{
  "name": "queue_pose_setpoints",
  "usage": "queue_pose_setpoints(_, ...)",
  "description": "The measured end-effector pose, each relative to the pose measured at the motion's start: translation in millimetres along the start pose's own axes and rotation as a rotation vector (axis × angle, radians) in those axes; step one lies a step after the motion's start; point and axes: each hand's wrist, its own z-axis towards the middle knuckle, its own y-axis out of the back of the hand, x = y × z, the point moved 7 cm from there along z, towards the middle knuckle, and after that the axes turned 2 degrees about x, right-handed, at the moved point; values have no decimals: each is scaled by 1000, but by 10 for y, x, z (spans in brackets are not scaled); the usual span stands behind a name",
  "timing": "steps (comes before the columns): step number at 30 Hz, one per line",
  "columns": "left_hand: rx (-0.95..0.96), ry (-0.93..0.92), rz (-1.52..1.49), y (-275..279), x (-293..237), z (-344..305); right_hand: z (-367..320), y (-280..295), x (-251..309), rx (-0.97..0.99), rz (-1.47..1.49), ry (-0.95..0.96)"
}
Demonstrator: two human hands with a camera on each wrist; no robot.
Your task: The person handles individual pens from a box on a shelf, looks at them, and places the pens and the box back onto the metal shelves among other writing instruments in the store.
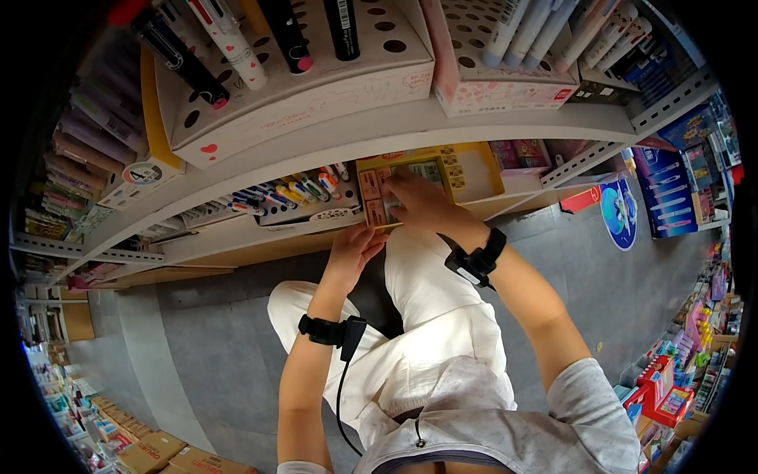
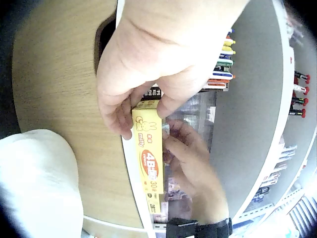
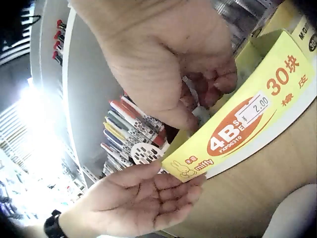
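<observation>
Eraser box lay with its long side along the front edge of the shelf; the left hand pinched its front left corner; the right hand, nearer the erasers, had bent fingers inside, whether pinching anything I could not tell.

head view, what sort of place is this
Likely a stationery shop: pens stand in a holed display box on a shelf, and the yellow box bears a price sticker.

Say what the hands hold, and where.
The left hand holds the yellow Miffy eraser box at its front left corner; what the right hand grips, if anything, can't be told.
</observation>
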Motion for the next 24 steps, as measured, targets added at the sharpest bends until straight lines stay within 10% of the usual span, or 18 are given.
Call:
queue_pose_setpoints(3,-12,4,7,0,-3,-8,-41,-50,-77,237,190,-127)
queue_pose_setpoints(9,-17,-5,-2,25,20,-13,-37,341,-382,-59,371,-233)
queue_pose_setpoints(11,-5,-14,-24,27,22,-13,-58,443,-475,-231,-20,-197)
queue_pose_setpoints(24,-3,-18,-23,-5,-20,-49,-83,319,-641,-105,-166,-373)
